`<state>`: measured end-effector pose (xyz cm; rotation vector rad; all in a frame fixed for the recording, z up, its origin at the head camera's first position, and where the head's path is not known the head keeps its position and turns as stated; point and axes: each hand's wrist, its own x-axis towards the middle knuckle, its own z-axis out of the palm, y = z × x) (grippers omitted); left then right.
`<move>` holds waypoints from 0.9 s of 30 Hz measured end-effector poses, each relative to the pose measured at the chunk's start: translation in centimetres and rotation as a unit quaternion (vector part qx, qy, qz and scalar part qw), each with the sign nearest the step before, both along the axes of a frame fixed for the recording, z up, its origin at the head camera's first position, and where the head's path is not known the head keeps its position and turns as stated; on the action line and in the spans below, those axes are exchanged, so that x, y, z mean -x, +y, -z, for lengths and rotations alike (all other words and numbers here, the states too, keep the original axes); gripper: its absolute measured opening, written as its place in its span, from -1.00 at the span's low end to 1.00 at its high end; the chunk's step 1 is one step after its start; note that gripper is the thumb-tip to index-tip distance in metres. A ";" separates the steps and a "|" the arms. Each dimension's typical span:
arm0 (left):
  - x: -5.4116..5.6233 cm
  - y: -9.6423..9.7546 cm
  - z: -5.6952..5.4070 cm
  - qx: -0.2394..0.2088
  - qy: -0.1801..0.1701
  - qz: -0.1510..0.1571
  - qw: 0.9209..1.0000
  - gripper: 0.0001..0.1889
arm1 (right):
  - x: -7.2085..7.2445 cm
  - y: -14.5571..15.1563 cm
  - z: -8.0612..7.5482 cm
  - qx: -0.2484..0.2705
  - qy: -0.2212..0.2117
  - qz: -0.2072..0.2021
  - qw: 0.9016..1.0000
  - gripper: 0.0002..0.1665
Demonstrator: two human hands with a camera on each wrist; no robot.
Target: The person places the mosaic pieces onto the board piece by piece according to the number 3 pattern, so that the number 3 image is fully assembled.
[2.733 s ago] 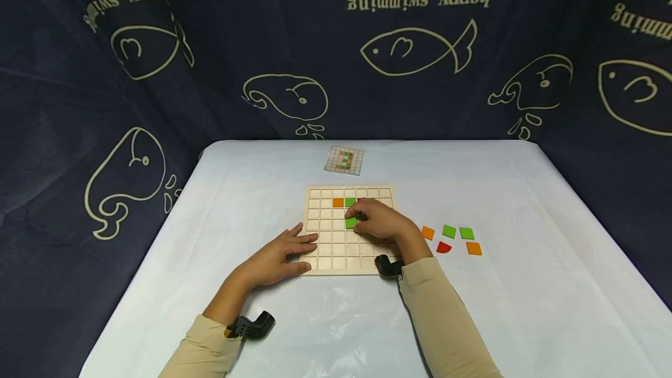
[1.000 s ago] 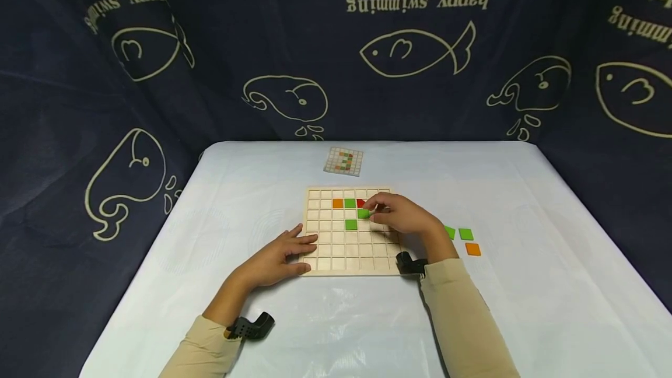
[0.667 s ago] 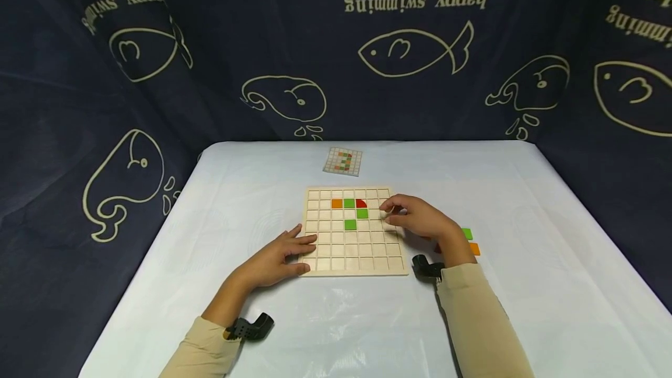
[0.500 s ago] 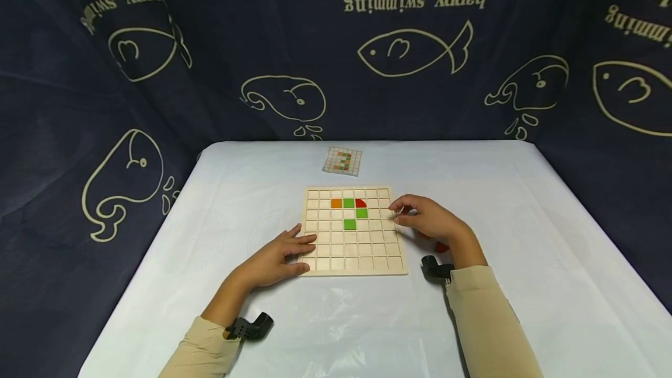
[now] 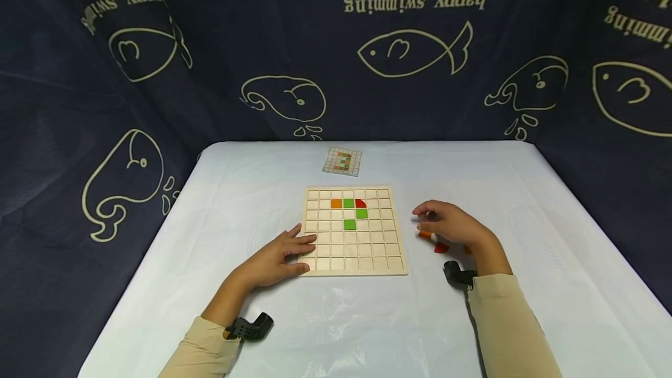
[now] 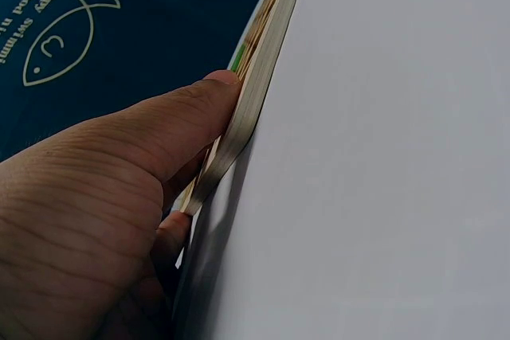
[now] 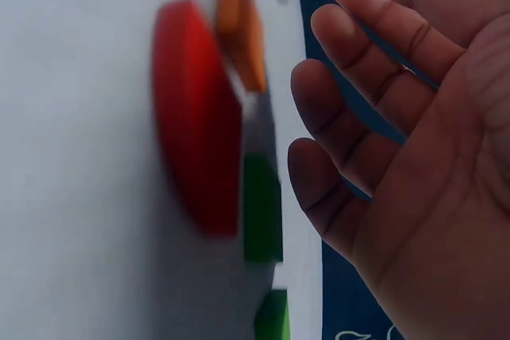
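Note:
A wooden grid board [image 5: 336, 249] lies in the middle of the table. Set in its cells are an orange tile [image 5: 336, 203], a red quarter-round tile [image 5: 360, 203] and several green tiles [image 5: 350, 224]. My left hand [image 5: 275, 258] rests on the board's left edge, fingers spread; the left wrist view shows the thumb [image 6: 195, 113] along its rim. To the right of the board, my right hand [image 5: 454, 224] hovers over loose tiles, fingers loosely bent and holding nothing. Below it lie a loose red quarter-round tile [image 7: 195, 125], an orange tile [image 7: 239, 25] and green tiles [image 7: 261, 209].
A small pattern card [image 5: 342, 161] with a coloured grid lies behind the board. Dark cloth [image 5: 294, 16] with fish and whale drawings hangs round the white table [image 5: 341, 325]. The right forearm partly covers another orange tile [image 5: 467, 249].
My right hand has let go of a green tile in the cell below the red one, then moved right, off the board to the loose tiles. My left hand has stayed put.

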<state>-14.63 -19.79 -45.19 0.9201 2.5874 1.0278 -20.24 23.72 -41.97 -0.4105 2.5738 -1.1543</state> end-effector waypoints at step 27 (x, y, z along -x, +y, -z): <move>0.0 0.0 0.0 0.010 -0.002 -0.004 1.000 -0.45 | -0.9 1.7 0.7 0.026 -0.045 -0.009 0.999 -0.65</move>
